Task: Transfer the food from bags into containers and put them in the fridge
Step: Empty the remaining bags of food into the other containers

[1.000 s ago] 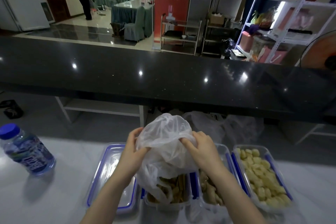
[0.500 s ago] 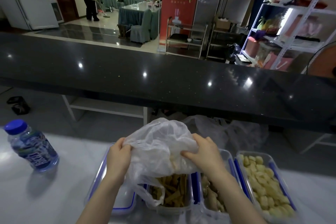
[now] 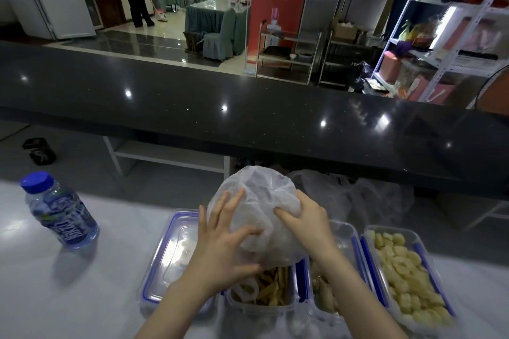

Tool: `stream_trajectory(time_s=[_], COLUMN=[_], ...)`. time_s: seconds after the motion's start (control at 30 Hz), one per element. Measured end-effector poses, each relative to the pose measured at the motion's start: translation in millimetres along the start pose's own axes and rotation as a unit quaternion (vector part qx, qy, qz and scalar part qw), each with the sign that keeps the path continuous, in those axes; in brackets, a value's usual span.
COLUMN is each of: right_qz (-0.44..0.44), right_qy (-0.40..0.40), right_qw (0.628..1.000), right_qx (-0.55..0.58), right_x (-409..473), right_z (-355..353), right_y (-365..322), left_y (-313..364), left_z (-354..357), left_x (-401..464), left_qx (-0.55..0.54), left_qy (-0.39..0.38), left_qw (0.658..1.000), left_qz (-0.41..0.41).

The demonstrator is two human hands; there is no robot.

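Gripping plastic bag (image 3: pixel 256 201) over container (image 3: pixel 261 303): right hand (image 3: pixel 305 221), left hand (image 3: pixel 220 250) spread.

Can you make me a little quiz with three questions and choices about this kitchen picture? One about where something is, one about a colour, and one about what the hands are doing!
1. Where is the water bottle?
A. To the left of the containers
B. Inside the container of pale chunks
C. On the black counter

2. What colour is the bottle's cap?
A. Red
B. Blue
C. Green

3. What is the right hand doing?
A. Resting flat on the table
B. Holding the bottle
C. Gripping the plastic bag

Answers:
1. A, it stands on the white table, left of the lid and the tubs.
2. B, the cap is plainly blue.
3. C, its fingers pinch the bag above the container of fried strips, while the left hand presses spread fingers on the bag.
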State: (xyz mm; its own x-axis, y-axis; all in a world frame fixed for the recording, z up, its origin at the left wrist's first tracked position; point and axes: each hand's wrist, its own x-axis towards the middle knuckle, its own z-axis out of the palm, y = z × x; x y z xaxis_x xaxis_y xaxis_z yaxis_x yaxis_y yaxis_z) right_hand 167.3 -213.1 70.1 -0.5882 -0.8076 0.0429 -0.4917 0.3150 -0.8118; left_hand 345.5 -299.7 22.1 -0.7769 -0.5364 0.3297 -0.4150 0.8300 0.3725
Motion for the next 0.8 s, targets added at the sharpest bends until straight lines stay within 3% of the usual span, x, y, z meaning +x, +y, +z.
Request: stream_trajectory(time_s=[0.07,0.13,0.23,0.4,0.53,0.8], right_qz=[-0.03,-0.042,-0.042,-0.061,-0.031,0.035], right_qy=[0.0,0.01,0.031,0.114,0.031,0.006], right_qw=[0.999,0.993,0.976,0.933,0.94,0.972], right_qx=[-0.032,-0.107,-0.213,-0.337,-0.339,-0.233], right_x=[1.0,2.4,2.2,-4.1,-3.1,-3.4], right_z=[-5.6,-11.8,-17.1,-5.5,-4.9,-15.8], right_y=[1.7,3.4,3.8,-0.2,-1.7,1.1], left_y=[-8.1,-18.8,-22.9,0.1,4.2,-1.5], left_z=[5.4,6.5,-4.4,-20.5,-25.5,-23.5], left_x=[1.0,2.4,7.1,17.0,17.7,14.6], left_qx=[0.022,-0.004,-0.146,-0.343,-0.34,-0.38], left_qy=[0.002,0.054,0.102,0.088,0.095,0.121], left_qw=[0.999,0.996,0.976,0.919,0.918,0.891], left_qz=[-0.028,-0.067,-0.123,-0.175,-0.179,-0.217])
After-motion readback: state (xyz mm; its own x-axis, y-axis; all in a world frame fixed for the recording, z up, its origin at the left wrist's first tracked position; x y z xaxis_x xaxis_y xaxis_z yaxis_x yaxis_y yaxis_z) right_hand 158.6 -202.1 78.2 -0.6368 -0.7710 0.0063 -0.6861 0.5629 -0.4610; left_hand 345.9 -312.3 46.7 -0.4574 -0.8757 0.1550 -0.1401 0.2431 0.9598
